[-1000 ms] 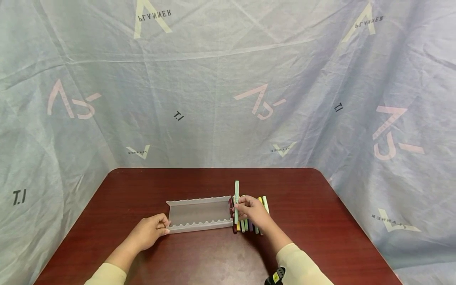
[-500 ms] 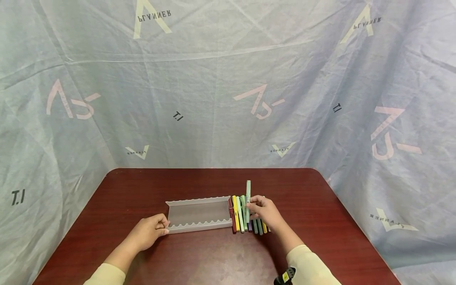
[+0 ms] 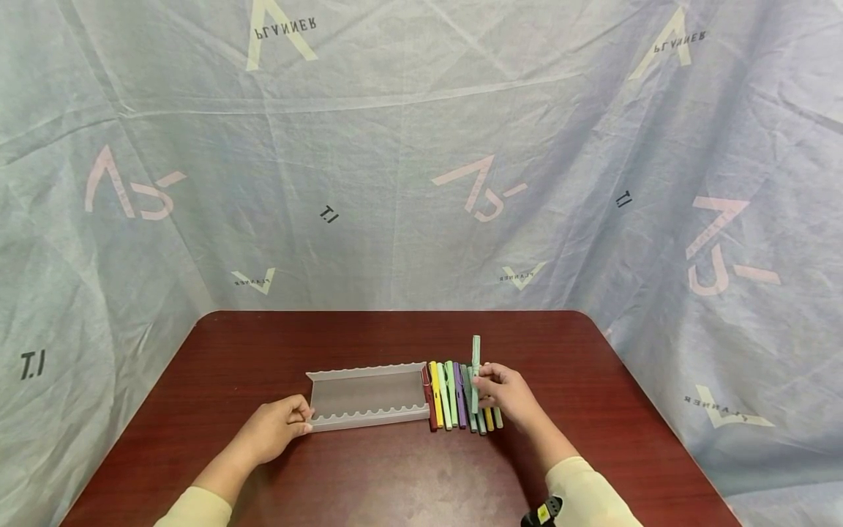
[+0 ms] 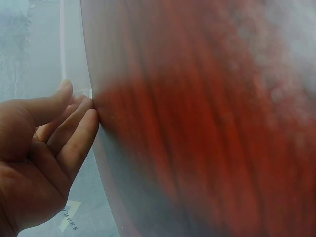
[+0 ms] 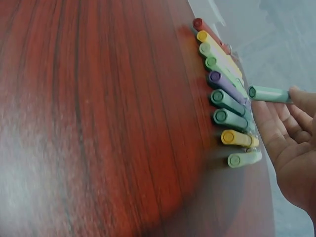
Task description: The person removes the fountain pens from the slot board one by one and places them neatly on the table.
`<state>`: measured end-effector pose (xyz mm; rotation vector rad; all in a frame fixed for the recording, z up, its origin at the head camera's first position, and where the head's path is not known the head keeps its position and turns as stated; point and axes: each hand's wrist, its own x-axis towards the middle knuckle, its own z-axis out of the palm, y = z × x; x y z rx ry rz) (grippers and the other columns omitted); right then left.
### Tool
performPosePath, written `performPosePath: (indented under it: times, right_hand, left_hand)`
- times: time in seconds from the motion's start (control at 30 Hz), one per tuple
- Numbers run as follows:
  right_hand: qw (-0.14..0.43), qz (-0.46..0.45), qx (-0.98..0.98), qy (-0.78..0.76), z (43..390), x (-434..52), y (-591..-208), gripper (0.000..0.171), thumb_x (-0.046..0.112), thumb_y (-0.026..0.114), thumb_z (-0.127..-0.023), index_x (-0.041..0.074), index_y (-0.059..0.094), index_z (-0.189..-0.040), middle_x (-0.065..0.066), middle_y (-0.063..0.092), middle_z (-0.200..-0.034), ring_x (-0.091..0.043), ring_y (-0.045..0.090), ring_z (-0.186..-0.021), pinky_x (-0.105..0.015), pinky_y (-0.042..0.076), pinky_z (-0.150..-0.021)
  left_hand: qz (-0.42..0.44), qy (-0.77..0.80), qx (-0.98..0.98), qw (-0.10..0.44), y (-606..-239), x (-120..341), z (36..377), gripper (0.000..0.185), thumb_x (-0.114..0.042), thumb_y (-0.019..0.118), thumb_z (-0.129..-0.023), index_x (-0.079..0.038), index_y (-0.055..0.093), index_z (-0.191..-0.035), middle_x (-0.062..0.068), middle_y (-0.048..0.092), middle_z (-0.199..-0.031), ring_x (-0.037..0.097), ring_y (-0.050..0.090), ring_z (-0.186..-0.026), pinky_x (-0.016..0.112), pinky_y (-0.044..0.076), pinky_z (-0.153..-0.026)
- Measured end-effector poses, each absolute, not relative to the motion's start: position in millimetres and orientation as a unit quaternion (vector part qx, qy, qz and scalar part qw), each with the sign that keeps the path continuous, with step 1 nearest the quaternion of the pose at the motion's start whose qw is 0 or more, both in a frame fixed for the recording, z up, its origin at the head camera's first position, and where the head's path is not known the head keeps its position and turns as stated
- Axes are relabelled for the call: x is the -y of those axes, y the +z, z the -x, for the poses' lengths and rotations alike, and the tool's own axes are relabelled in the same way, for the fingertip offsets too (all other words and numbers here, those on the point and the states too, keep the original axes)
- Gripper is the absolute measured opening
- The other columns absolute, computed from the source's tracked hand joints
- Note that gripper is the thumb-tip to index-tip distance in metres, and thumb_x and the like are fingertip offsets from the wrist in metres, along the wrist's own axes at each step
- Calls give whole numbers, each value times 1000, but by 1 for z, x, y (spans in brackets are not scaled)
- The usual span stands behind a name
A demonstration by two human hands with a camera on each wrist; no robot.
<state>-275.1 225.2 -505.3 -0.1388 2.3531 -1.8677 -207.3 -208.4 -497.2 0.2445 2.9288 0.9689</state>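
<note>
Right hand (image 3: 507, 395) pinches the mint pen (image 3: 476, 359), lifted above the row of pens (image 3: 461, 399) just right of the grey tray (image 3: 365, 395), while left hand (image 3: 279, 424), fingers loosely extended, touches the tray's left end — best kept parallel to the row, I'd judge.

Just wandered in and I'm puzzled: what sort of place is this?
Probably a makeshift recording booth, not a home or office: a printed cloth backdrop walls in one dark red table, which bears only a grey tray and a row of coloured pens.
</note>
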Motion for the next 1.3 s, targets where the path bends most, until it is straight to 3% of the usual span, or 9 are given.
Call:
performPosePath:
  times: [0.17,0.3,0.77,1.1,1.3]
  right_hand:
    - [65,39,-783,-618,275,-235,-507,28,15,64,-96,-6,58,-112,-22,60,-101,-24,61,-80,-45,58,-74]
    - [70,33,-790,-609,273,-245,-509,31,17,64,-96,-7,58,-115,-20,62,-98,-25,62,-77,-42,58,-69]
    - [66,-21,-829,-555,269,-270,-519,26,17,64,-95,-3,61,-111,-16,66,-95,-24,62,-73,-39,56,-62]
    - [42,-50,-878,-473,269,-270,-525,19,20,69,-92,2,65,-98,-9,64,-79,-20,59,-62,-36,53,-54]
    - [32,-51,-903,-426,267,-269,-525,21,24,71,-91,4,64,-93,-8,61,-69,-20,56,-54,-34,50,-52]
  left_hand:
    - [-80,313,-946,20,-498,209,207,18,-18,74,-85,-21,57,-84,-1,74,-108,7,64,-85,29,43,-71]
    - [-83,315,-945,20,-498,209,206,17,-18,74,-85,-21,57,-84,0,74,-108,12,69,-93,30,46,-73]
    - [-81,315,-945,26,-496,210,205,19,-18,74,-85,-20,55,-83,-1,74,-107,5,53,-73,28,40,-68]
    - [-79,312,-946,25,-498,209,208,20,-17,74,-86,-21,54,-83,-3,74,-105,6,49,-70,28,38,-67]
    - [-78,313,-946,23,-499,208,209,19,-17,74,-85,-21,55,-83,-2,74,-107,3,58,-78,28,42,-70]
